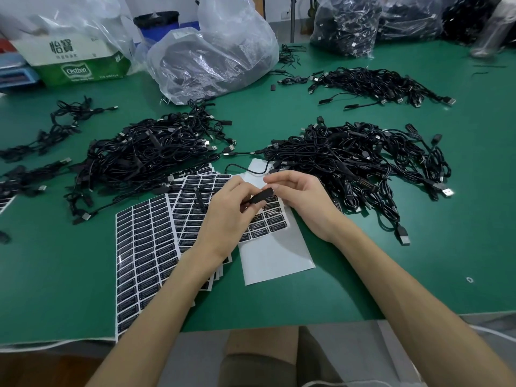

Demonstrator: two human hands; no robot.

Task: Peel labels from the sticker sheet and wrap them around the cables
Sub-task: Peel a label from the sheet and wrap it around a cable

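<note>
Far across the table (349,289), a clear bag (212,51) holds a dark, blurred mass. To the far right, more bags (346,26) are stuffed with black cables. At the far left a box (81,60) sits under loose plastic; its contents are hidden.

Both forearms reach in from the near edge and meet over the middle of the table. The left hand (226,208) is turned palm-right and grips the thick black end of a cable (259,197) between thumb and fingers. The right hand (301,196) is arched, with its fingers curled leftward so the tips close at that end's far-right tip. Whether they actually pinch it cannot be told.

The held end's long axis runs from near-left up to far-right. It is raised just above the sheet (273,247), a mostly stripped white backing with a few labels (268,219) left beneath the hands. That sheet's long axis runs near to far.

Full sheets (145,247) lie overlapped just to its left. Loose cable piles sit behind, one on the left (145,152) and one on the right (357,160).
</note>
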